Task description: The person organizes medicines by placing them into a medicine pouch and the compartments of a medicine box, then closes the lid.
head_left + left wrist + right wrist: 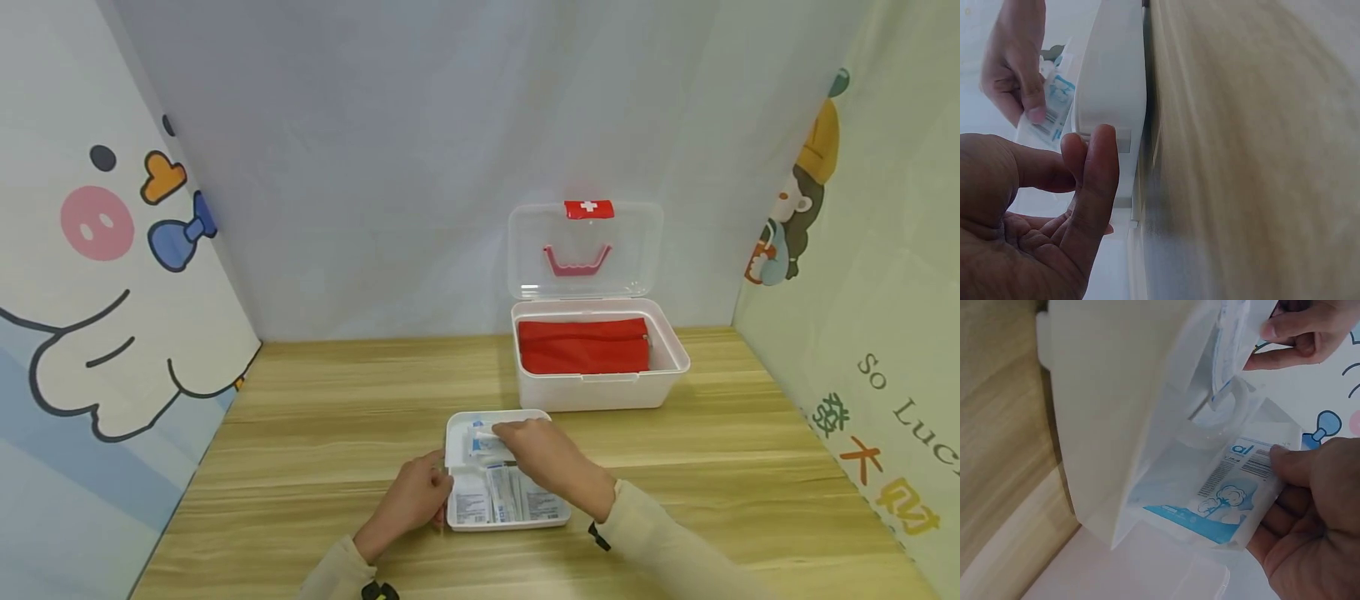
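Observation:
A shallow white plastic case (459, 454) lies on the table with sachets in it. My left hand (414, 492) is at its left side; thumb and fingertip pinch the rim in the left wrist view. My right hand (551, 457) holds a white-and-blue packet (1225, 494) with a cotton-plant print and barcode, pinched by its edge over the case's back half. Several slim wrapped sachets (502, 493) stand in the front half, between printed labels. A white ring, like a tape roll (1229, 419), shows inside the case in the right wrist view.
Behind and to the right stands a white box (592, 392) holding a red zipped pouch (585, 346). Its clear lid (637, 250), with a pink handle, is raised against the back curtain. Printed curtains hang at both sides of the wooden table (337, 392).

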`<state>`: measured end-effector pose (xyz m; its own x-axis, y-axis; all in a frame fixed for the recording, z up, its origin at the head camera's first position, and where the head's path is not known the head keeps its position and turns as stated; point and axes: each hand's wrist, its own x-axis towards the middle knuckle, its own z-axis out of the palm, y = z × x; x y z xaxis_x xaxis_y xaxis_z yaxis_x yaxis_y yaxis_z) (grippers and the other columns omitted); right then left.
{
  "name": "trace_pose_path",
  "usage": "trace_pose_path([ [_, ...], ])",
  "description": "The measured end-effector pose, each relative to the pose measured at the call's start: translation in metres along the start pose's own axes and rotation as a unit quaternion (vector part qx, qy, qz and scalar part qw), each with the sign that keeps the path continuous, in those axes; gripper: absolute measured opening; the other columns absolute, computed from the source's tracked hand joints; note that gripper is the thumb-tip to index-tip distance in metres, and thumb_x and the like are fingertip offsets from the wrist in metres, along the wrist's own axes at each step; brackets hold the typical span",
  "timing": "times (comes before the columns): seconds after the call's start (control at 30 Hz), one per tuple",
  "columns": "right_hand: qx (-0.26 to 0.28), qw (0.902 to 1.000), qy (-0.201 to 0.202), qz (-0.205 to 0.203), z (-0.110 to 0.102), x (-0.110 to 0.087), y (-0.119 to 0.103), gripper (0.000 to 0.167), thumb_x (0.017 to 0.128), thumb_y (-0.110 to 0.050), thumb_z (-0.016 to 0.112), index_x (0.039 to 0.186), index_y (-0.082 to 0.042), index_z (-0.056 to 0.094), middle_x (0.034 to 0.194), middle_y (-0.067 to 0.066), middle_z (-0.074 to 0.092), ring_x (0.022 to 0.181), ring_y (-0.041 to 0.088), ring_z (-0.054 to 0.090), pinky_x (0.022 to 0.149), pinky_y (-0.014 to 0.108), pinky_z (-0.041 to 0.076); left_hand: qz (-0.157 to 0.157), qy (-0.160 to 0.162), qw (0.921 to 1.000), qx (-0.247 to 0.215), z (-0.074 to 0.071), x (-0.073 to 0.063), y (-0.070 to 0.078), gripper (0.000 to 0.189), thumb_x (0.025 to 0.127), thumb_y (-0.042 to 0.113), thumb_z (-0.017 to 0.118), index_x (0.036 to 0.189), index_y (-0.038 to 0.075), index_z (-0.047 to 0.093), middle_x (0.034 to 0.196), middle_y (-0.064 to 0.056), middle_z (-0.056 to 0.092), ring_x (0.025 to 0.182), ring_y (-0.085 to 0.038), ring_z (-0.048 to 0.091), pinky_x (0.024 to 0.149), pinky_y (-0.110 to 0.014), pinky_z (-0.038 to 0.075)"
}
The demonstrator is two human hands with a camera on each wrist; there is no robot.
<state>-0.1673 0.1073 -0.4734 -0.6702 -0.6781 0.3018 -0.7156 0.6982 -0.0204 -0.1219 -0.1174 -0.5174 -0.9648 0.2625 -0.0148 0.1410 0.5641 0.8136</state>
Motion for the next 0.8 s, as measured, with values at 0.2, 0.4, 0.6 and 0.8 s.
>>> trace_pose_path([
  [0.2,-0.001,0.9993,-0.038,0.002,0.011,-0.002,-0.002,0.026,0.088,-0.001,0.06,0.112,-0.009,0.063,0.093,0.006,0.074,0.072,0.022,0.07,0.064,0.035,0.058,0.003,-0.003,1.0,-0.009,0.0,0.0,-0.001,0.052,0.093,0.003,0.051,0.141,-0.015,0.039,0.051,0.0,0.056,0.038,-0.01,0.053,0.037,-0.025,0.043],
  [0.4,0.029,0.9987,-0.043,0.002,0.014,0.0,-0.004,0.021,0.096,-0.011,0.058,0.115,-0.009,0.068,0.107,0.005,0.075,0.088,0.021,0.073,0.075,0.034,0.06,0.007,-0.002,0.9999,-0.008,0.0,-0.001,0.0,0.052,0.093,0.003,0.051,0.14,-0.015,0.039,0.051,0.0,0.057,0.038,-0.011,0.054,0.037,-0.025,0.043],
  [0.6,0.047,0.9961,-0.073,0.016,0.016,0.0,-0.005,0.024,0.101,-0.023,0.053,0.114,-0.011,0.069,0.113,0.004,0.073,0.097,0.023,0.071,0.083,0.038,0.058,0.004,-0.005,0.9999,-0.011,0.0,-0.001,0.0,0.052,0.093,0.003,0.05,0.14,-0.015,0.039,0.052,0.0,0.057,0.039,-0.011,0.054,0.037,-0.024,0.042],
  [0.8,0.062,0.9905,-0.117,0.037,0.015,0.002,-0.004,0.037,0.1,-0.029,0.054,0.128,-0.007,0.064,0.13,0.009,0.066,0.115,0.027,0.066,0.097,0.041,0.053,0.006,-0.003,0.9999,-0.008,0.0,0.0,-0.001,0.051,0.093,0.003,0.05,0.139,-0.015,0.04,0.052,0.0,0.057,0.039,-0.009,0.053,0.037,-0.023,0.043],
])
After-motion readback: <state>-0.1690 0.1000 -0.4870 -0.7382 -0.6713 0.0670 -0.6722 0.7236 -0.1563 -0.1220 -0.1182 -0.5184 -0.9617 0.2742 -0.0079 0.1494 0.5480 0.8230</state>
